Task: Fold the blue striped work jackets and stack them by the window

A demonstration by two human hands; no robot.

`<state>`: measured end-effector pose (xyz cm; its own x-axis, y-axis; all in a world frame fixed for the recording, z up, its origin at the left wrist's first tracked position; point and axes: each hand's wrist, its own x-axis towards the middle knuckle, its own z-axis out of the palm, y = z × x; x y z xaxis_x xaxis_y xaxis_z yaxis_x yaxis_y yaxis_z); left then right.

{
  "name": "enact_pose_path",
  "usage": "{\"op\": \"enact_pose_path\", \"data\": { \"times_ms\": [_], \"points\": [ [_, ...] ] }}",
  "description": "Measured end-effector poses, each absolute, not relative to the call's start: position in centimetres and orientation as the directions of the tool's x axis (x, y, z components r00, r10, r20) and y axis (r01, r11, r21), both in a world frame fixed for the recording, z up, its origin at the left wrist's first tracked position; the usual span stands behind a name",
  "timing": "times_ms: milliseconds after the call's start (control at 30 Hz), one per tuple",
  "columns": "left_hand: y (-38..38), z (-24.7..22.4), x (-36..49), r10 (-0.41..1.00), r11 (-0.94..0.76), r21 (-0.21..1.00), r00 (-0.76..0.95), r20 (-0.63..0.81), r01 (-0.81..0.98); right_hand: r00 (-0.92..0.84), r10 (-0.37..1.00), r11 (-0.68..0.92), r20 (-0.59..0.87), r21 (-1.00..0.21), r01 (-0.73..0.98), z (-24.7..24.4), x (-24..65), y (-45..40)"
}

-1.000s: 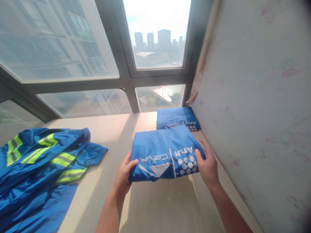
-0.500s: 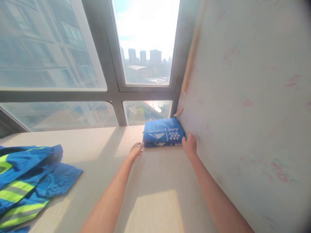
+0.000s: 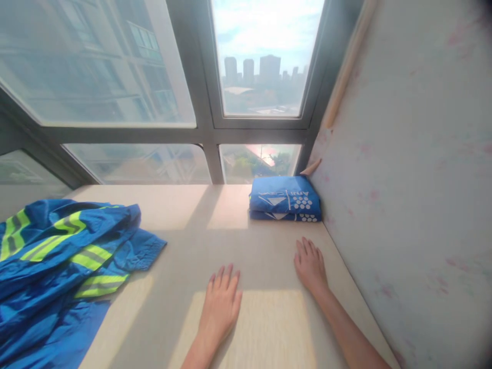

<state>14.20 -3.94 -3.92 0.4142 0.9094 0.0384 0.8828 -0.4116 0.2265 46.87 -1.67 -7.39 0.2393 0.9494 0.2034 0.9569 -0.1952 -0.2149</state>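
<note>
At far left, the pile (image 3: pixel 57 302) lies loose and creased on the table (image 3: pixel 265 256), blue with yellow-and-grey bands. It is unfolded; from where I stand in the room, I judge this portion left to do.

Next, the left hand (image 3: pixel 221 302) is palm down over the table, well apart from the pile. Its fingers are extended and slightly apart, gripping nothing. Contact with the table cannot be confirmed.

Farther right, near the window frame (image 3: pixel 261 123), the upper bundle (image 3: pixel 282 195) is set flat on the lower bundle (image 3: pixel 261 216), edges roughly aligned. Both are folded, white print facing the person. I judge this portion complete.

The right hand (image 3: pixel 310 261) is in front of the bundles, near but apart from them. Its fingers are straight, slightly apart and free of any load. The wall (image 3: pixel 423 154) closes the right side, just beside the bundles.

Count, left to right:
- Loose pile: one. The number of garments in it cannot be told; folds overlap, and it runs beyond the left edge of view.
- Hands: two, both unloaded.
- Folded bundles: two, stacked.
</note>
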Motion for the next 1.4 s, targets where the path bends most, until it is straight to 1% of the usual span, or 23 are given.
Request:
{"op": "enact_pose_path", "data": {
  "times_ms": [133,333,500,667,733,800,867,933,967,1033,1067,1133,1167,1200,1233,1300,1333,1400],
  "points": [
    [-4.3,-3.2,14.6,0.915,-0.396,0.219,0.403,0.014,0.892,0.235,0.946,-0.202,0.221,-0.163,0.966,-7.7,46.9,-1.9],
    [-5.2,-3.3,14.9,0.920,-0.389,0.249,0.386,0.064,0.887,0.189,0.942,-0.167,0.278,-0.099,0.981,-8.7,47.7,-2.3],
    [-6.1,-2.9,14.4,0.913,-0.403,0.269,0.404,0.053,0.875,0.120,0.937,-0.118,0.327,-0.026,0.993,-9.8,48.6,-2.2],
    [-7.6,-3.3,12.6,0.904,-0.418,0.317,0.426,0.046,0.851,0.083,0.929,-0.089,0.361,0.000,0.996,-10.6,49.2,-2.1],
    [-8.0,-3.9,11.4,0.908,-0.409,0.318,0.415,0.051,0.855,0.081,0.924,-0.089,0.373,0.004,0.996,-10.9,49.4,-2.0],
    [-7.8,-4.3,9.6,0.942,-0.334,0.287,0.326,0.077,0.898,0.080,0.921,-0.090,0.380,0.009,0.996,-11.1,49.5,-2.0],
    [-7.0,-4.2,6.9,0.982,-0.169,0.217,0.145,0.121,0.961,0.073,0.921,-0.084,0.382,0.012,0.996,-11.2,49.6,-1.9],
    [-5.4,-3.0,2.9,0.983,0.032,0.127,-0.054,0.174,0.991,0.072,0.920,-0.081,0.386,0.009,0.997,-11.2,49.7,-1.8],
    [-4.5,-2.0,0.6,0.972,0.093,0.083,-0.108,0.207,0.992,0.075,0.918,-0.084,0.389,0.005,0.996,-11.2,49.7,-1.8],
    [-2.5,1.0,-4.6,0.932,0.213,0.038,-0.215,0.293,0.976,0.090,0.915,-0.095,0.393,-0.007,0.995,-11.2,49.7,-1.7],
    [-1.5,2.7,-7.2,0.906,0.267,0.032,-0.262,0.333,0.963,0.099,0.915,-0.100,0.390,-0.016,0.995,-11.1,49.6,-1.7],
    [0.3,6.3,-12.1,0.824,0.390,0.059,-0.377,0.423,0.919,0.116,0.919,-0.111,0.377,-0.036,0.993,-11.0,49.5,-1.7],
    [1.1,7.9,-14.2,0.797,0.423,0.076,-0.410,0.444,0.903,0.126,0.920,-0.117,0.371,-0.045,0.992,-11.0,49.4,-1.7],
    [1.8,9.3,-16.0,0.774,0.457,0.105,-0.453,0.442,0.883,0.133,0.921,-0.123,0.366,-0.050,0.991,-10.9,49.3,-1.7],
    [2.4,10.3,-17.5,0.761,0.490,0.149,-0.505,0.408,0.859,0.138,0.921,-0.128,0.365,-0.053,0.990,-10.9,49.3,-1.7],
    [3.4,11.3,-19.6,0.733,0.567,0.228,-0.612,0.297,0.791,0.145,0.918,-0.135,0.369,-0.053,0.989,-10.8,49.1,-1.7],
    [3.8,11.3,-20.2,0.732,0.595,0.243,-0.641,0.230,0.767,0.147,0.916,-0.137,0.373,-0.054,0.989,-10.7,49.0,-1.7],
    [4.6,10.7,-20.9,0.755,0.609,0.240,-0.645,0.120,0.756,0.155,0.913,-0.141,0.377,-0.062,0.988,-10.5,48.9,-1.8]
  ]
}}
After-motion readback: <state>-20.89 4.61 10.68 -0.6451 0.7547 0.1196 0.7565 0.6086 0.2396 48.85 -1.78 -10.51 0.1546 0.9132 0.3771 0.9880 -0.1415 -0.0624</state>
